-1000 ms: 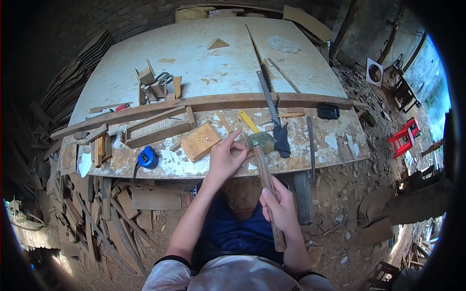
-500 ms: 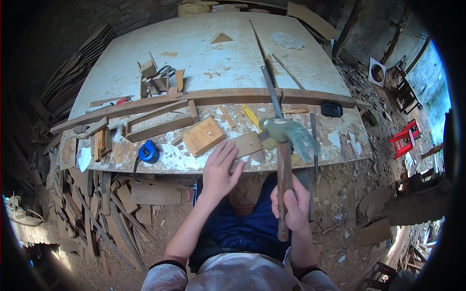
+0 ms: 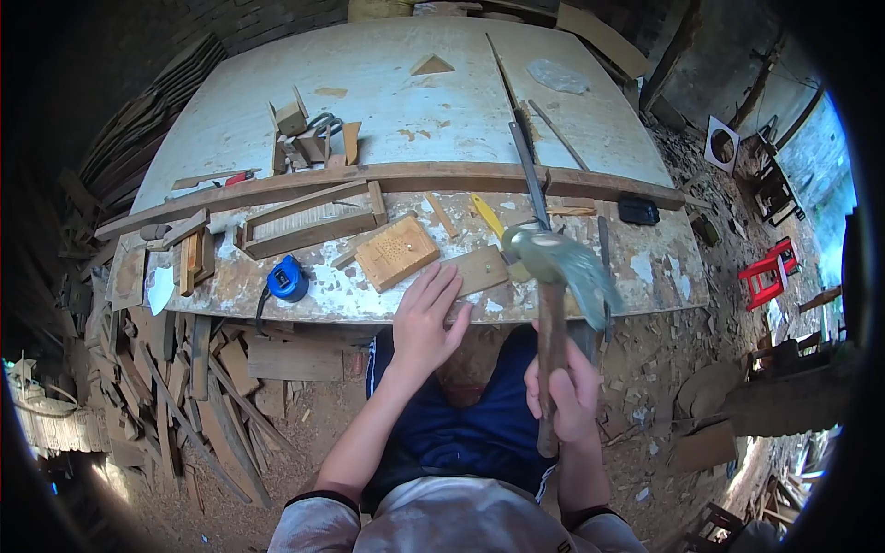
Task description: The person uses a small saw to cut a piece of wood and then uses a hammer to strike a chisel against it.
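My right hand (image 3: 570,392) is wrapped round the wooden handle of a hammer (image 3: 551,346), whose metal head is raised near the table's front edge. My left hand (image 3: 427,318) lies with its fingers stretched out on a small flat board (image 3: 479,270). Touching or very near its fingertips is a thicker wooden block (image 3: 397,252) with small marks on top. Behind the hammer head, a yellow-handled tool (image 3: 489,216) is partly hidden. A blue tape measure (image 3: 288,279) sits to the left of the block.
A long wooden beam (image 3: 406,178) crosses the worktable (image 3: 369,92). Near it are an open wooden frame (image 3: 309,238), a black tray (image 3: 638,211) and a long saw (image 3: 530,170). Scrap wood (image 3: 221,424) lies below at the left; a red stool (image 3: 767,275) stands at the right.
The table and its objects have shifted slightly in view. My right hand and the hammer are a little further right in view. My left hand remains on the board.
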Demonstrator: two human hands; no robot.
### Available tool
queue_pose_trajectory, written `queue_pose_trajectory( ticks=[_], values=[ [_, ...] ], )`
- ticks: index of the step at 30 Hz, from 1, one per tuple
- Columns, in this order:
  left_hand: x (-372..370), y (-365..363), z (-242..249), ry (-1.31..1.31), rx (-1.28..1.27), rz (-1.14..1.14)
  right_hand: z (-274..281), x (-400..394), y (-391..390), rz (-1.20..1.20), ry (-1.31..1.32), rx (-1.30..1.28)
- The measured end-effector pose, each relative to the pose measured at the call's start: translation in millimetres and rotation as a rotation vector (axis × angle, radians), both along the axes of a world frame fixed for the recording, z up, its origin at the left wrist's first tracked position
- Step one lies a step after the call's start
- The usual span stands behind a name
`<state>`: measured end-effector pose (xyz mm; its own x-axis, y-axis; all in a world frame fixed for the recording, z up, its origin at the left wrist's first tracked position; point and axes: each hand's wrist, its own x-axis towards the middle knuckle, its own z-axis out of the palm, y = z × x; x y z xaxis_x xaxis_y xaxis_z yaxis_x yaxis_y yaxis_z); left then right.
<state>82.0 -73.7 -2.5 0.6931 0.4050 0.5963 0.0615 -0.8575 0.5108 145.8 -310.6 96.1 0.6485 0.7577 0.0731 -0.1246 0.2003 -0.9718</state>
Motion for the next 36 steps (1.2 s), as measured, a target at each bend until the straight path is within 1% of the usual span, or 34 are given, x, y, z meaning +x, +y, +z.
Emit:
queue_pose_trajectory(
  ticks=[1, 2, 5, 6, 8, 10, 13, 15, 17, 18, 21, 22, 25, 28, 32, 36],
  values=[
    [0.1, 0.1, -0.2, -0.002, -0.002, -0.001, -5.2, 0.9, 2.2, -0.014, 0.049, -0.069],
    [-0.3, -0.1, -0.4, -0.003, -0.004, -0.004, -9.7, 6.0, 6.6, 0.018, 0.122, -0.195],
    [0.1, 0.3, -2.3, -0.006, 0.010, -0.003, -3.0, 11.8, 11.4, 0.011, 0.168, -0.360],
    [1.5, 1.1, -1.8, -0.008, 0.014, -0.003, 15.9, 7.5, 9.1, -0.004, 0.207, -0.293],
    [0.4, 0.2, -1.3, -0.002, 0.013, -0.004, 24.2, -0.9, -0.4, -0.015, 0.154, -0.114],
    [0.6, -0.7, -0.3, 0.001, 0.015, 0.010, 22.7, -4.3, -6.0, -0.035, 0.042, 0.024],
    [1.3, -1.3, 0.4, -0.003, 0.010, 0.009, 1.3, 4.8, -3.7, -0.004, -0.031, 0.110],
    [1.1, -0.5, -0.4, -0.009, 0.008, 0.009, -13.5, 10.6, 0.9, 0.019, 0.059, -0.027],
    [0.8, -1.3, -1.0, -0.009, 0.008, 0.005, -19.8, 16.6, 10.9, 0.051, 0.141, -0.315],
    [-0.1, -3.2, -1.0, -0.009, 0.012, 0.006, -23.9, 17.6, 14.6, 0.038, 0.126, -0.357],
    [-0.2, -1.5, 0.8, -0.009, 0.025, 0.012, -5.3, 7.2, 2.7, -0.016, 0.249, -0.253],
    [-0.7, -2.0, 0.8, -0.004, 0.022, 0.010, -3.8, 5.9, -1.8, 0.004, 0.260, -0.187],
    [0.8, -2.0, 0.2, -0.006, 0.016, 0.008, -13.6, -1.2, -9.5, -0.029, 0.193, -0.153],
    [3.9, -2.5, 6.4, 0.009, 0.016, 0.013, -22.2, -1.9, -14.0, -0.012, 0.163, -0.198],
    [13.9, -3.0, 23.0, 0.038, -0.004, 0.005, -39.5, -5.5, -18.0, -0.007, 0.208, -0.240],
    [33.8, 2.1, 27.7, 0.006, -0.023, -0.022, -53.8, -10.8, -20.3, -0.035, 0.289, -0.228]
  ],
)
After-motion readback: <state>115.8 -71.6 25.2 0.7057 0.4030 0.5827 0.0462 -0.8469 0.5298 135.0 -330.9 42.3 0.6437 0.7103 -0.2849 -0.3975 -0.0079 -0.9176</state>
